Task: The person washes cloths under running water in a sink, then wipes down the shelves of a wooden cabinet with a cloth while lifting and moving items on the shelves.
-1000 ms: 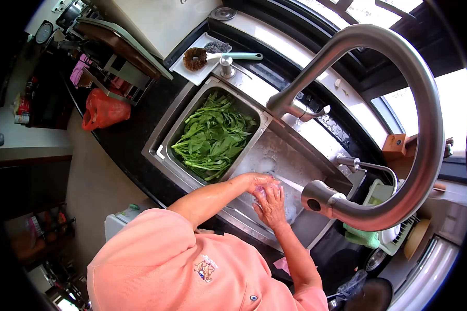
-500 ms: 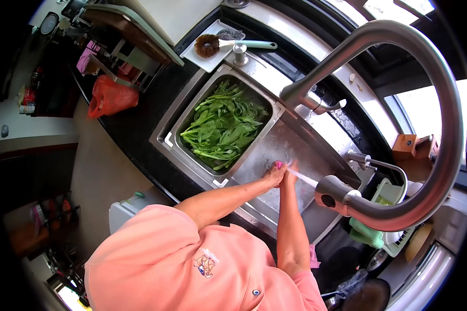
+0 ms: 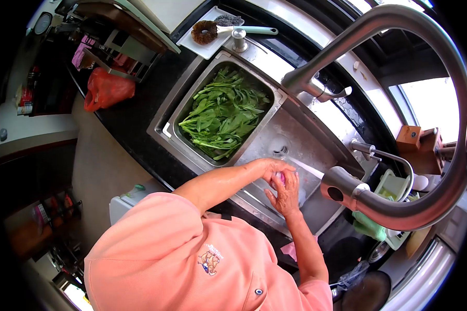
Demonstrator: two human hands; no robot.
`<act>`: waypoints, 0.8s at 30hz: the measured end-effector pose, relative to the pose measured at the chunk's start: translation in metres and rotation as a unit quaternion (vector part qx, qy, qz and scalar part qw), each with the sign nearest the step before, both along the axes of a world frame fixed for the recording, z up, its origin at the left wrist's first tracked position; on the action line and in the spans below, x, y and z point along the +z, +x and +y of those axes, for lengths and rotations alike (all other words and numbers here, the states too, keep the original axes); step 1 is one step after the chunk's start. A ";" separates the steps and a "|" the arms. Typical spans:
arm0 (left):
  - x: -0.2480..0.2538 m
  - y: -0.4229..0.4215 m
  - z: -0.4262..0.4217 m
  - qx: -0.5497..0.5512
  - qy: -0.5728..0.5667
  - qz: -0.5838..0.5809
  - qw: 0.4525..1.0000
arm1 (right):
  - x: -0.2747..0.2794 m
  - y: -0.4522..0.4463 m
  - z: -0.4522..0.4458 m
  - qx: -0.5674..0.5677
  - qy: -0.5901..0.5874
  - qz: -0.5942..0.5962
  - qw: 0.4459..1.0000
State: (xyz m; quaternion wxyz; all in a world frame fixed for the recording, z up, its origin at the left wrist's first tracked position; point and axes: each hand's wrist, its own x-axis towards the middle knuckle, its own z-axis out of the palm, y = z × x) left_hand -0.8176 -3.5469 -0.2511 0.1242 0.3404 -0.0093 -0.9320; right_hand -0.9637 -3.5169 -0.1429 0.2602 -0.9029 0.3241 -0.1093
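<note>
From where I stand, the left hand [image 3: 273,168] and right hand [image 3: 287,196] meet at the centre of the frame, over the sink basin [image 3: 324,147]. The left forearm slants up from lower left, wrist bent, hand curled with its back uppermost. The right forearm rises from lower right, leaning left, its fingers pointing up the frame and lightly bent. Grip: both hands close around a small pink item [image 3: 279,179], lodged between them and mostly covered; I cannot tell which bears more of it. A water stream [image 3: 307,168] runs from the faucet head [image 3: 342,187], right of centre, toward the hands. Leafy greens [image 3: 224,113] lie in a metal pan [image 3: 172,129], above and left of the hands.
</note>
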 end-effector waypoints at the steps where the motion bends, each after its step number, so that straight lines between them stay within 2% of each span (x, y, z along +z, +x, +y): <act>1: -0.005 -0.003 0.003 0.014 0.000 0.028 1.000 | -0.018 -0.010 0.004 -0.001 -0.009 0.010 1.000; 3: -0.013 -0.009 0.008 0.043 -0.002 0.083 0.996 | -0.034 -0.013 0.004 -0.017 -0.041 0.027 0.999; 9: -0.016 -0.029 0.015 0.135 0.163 0.110 0.971 | -0.040 0.016 0.005 -0.158 -0.065 -0.019 0.985; 12: -0.066 -0.041 0.030 0.150 0.171 0.078 0.971 | -0.044 0.028 0.012 -0.230 -0.012 -0.002 0.973; 15: -0.007 -0.027 0.030 0.128 0.086 -0.085 0.984 | -0.032 0.044 0.013 -0.313 -0.015 -0.027 0.949; 17: 0.045 -0.014 0.030 0.112 0.029 -0.191 0.975 | -0.057 0.042 0.014 -0.351 -0.021 -0.047 0.935; 18: 0.056 -0.011 0.031 0.104 0.002 -0.244 0.964 | -0.065 0.042 0.014 -0.369 -0.022 -0.056 0.928; 20: 0.046 -0.014 0.036 -0.026 -0.171 -0.319 0.932 | -0.057 0.046 0.013 -0.427 0.057 -0.054 0.901; 22: 0.040 -0.018 0.038 0.025 -0.143 -0.356 0.923 | -0.058 0.048 0.009 -0.453 0.135 -0.049 0.880; 23: 0.047 -0.020 0.038 0.139 -0.028 -0.351 0.926 | -0.067 0.045 0.004 -0.454 0.173 -0.045 0.873; 24: 0.054 -0.024 0.041 0.243 0.089 -0.336 0.906 | -0.078 0.039 0.001 -0.458 0.211 -0.038 0.862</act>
